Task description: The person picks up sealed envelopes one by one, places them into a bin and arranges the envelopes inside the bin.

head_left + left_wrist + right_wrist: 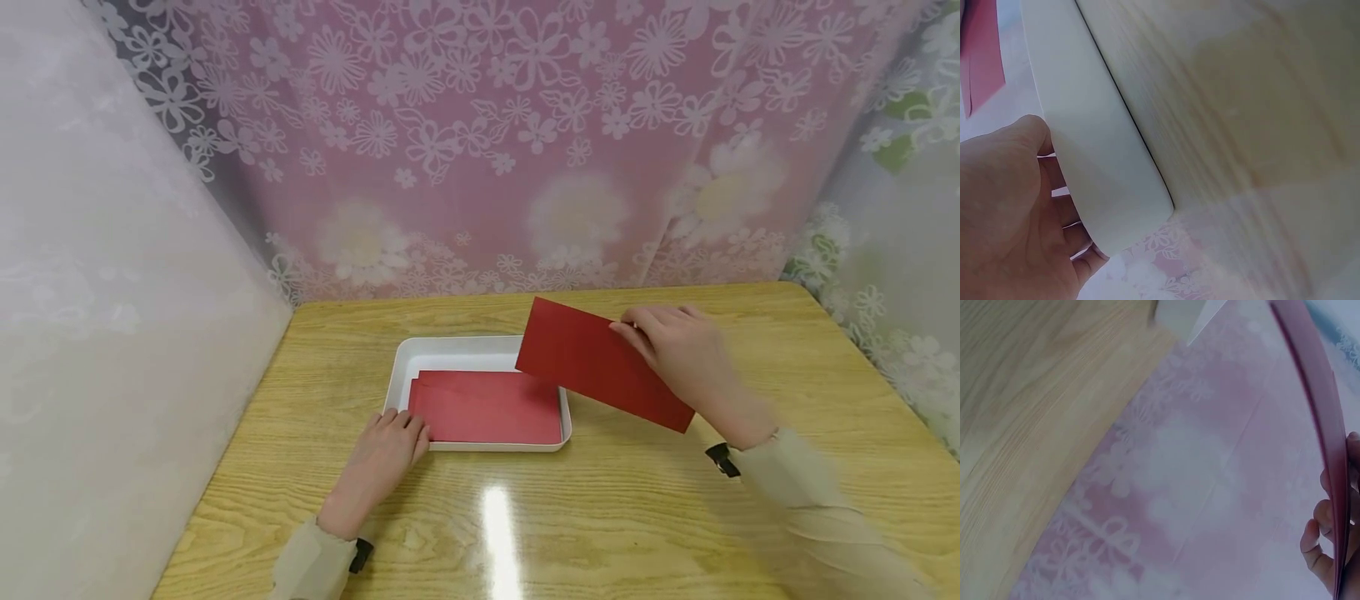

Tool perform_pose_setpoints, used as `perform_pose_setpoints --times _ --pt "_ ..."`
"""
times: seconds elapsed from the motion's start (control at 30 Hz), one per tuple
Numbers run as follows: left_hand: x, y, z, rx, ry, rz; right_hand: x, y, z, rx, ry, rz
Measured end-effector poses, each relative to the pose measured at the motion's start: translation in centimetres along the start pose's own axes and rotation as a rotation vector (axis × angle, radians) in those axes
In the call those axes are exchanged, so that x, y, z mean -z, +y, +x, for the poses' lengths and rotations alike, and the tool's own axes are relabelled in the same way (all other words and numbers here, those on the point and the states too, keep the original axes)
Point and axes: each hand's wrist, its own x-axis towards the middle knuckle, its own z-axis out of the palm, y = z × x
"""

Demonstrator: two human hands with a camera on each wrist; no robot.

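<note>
My right hand (686, 358) pinches a flat red envelope-like sheet (592, 354) by its upper edge, tilted and raised to the right of a white tray (461, 344). In the right wrist view the red sheet (1325, 419) shows nearly edge-on, slightly bowed, with fingers (1322, 515) on its far side. More red sheets (487, 408) lie stacked in the tray, slightly out of line at the left. My left hand (382, 458) holds the tray's near left corner; in the left wrist view its thumb and fingers (1035, 134) grip the tray's wall (1094, 144).
The tray stands on a wood-grain table (420, 525). A pink floral curtain (480, 150) hangs along the table's back edge, a pale sheet (127, 317) along its left side, and another floral cloth (900, 283) along the right.
</note>
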Motion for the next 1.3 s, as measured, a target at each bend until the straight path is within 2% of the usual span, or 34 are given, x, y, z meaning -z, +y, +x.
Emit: perform_pose_setpoints --times 0.27,0.53,0.7,0.83,0.93,1.1,1.3 --pt "-0.4 0.0 0.0 0.012 -0.031 0.011 -2.8 -2.6 2.4 -0.044 -0.055 0.085" --pt "-0.5 -0.1 0.0 -0.018 0.064 0.003 -5.0 -5.1 4.7 -0.105 -0.086 0.147" --pt "-0.4 -0.1 0.0 -0.015 0.055 0.003 -6.9 -6.6 5.4 -0.107 -0.069 0.188" --pt "-0.3 0.0 0.0 0.002 0.014 0.001 -8.4 -7.3 5.5 -0.081 -0.068 0.205" --pt "-0.2 0.1 0.0 0.011 -0.007 0.002 -9.3 -7.7 5.3 -0.041 -0.100 0.228" --pt "-0.1 0.1 0.1 0.020 -0.021 0.007 -10.5 -8.3 4.4 0.024 -0.193 0.251" --pt "0.0 0.1 0.1 0.027 -0.026 -0.001 -11.6 -8.8 3.3 0.050 -0.313 0.208"
